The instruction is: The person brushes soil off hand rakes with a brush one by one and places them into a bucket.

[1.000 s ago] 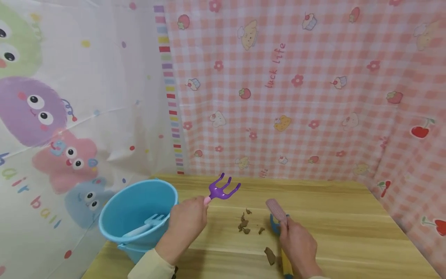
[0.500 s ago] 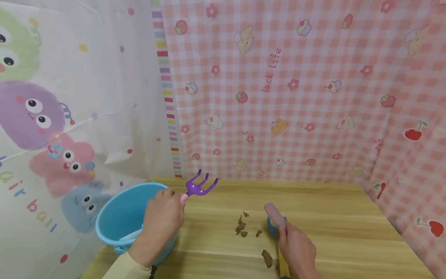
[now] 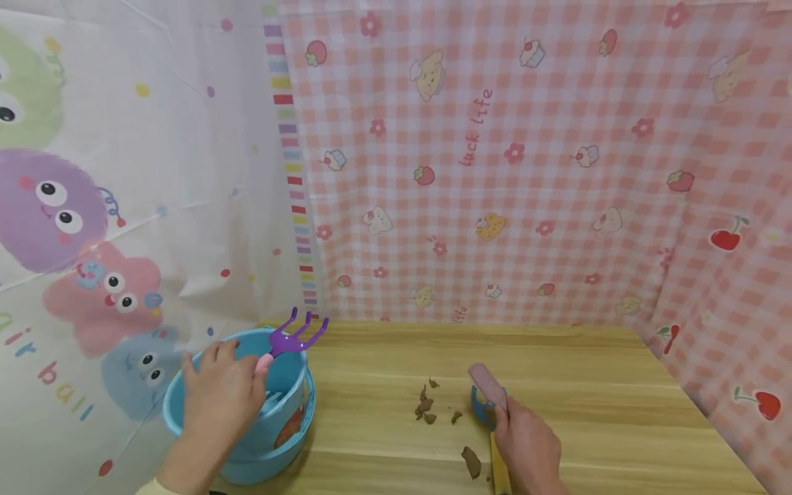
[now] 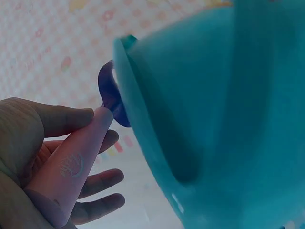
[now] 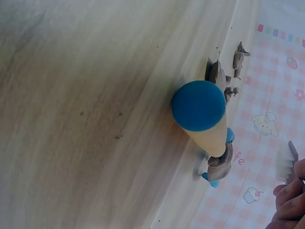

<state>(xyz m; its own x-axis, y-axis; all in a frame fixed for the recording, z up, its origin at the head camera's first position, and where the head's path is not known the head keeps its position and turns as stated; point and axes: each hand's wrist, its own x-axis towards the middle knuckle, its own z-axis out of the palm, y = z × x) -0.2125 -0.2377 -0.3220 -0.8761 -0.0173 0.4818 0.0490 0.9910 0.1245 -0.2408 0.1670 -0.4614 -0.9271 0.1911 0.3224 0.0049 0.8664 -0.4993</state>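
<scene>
— My left hand pinches the purple fork by its pink handle, thumb clamped along it, the lower fingers stretched loose. My right hand grips the pink brush; pale bristles show in the right wrist view.

— Noted. What changes over the last second?

— The left side. A second ago the fork is right of the blue bucket, over the table; now it sits farther left, held over the bucket's opening, tines up past the far right rim. Contact with the rim: cannot tell.

— And the right hand?

— No clear shift. It stays to the right, over the blue-and-yellow tool lying on the table.

— Consequence for the work?

— My judgement: the fork is now placed at the bucket, where a pale blue fork already lies inside, and well apart from the brown scraps. Those lie loose between bucket and brush. Fork not yet released.
</scene>
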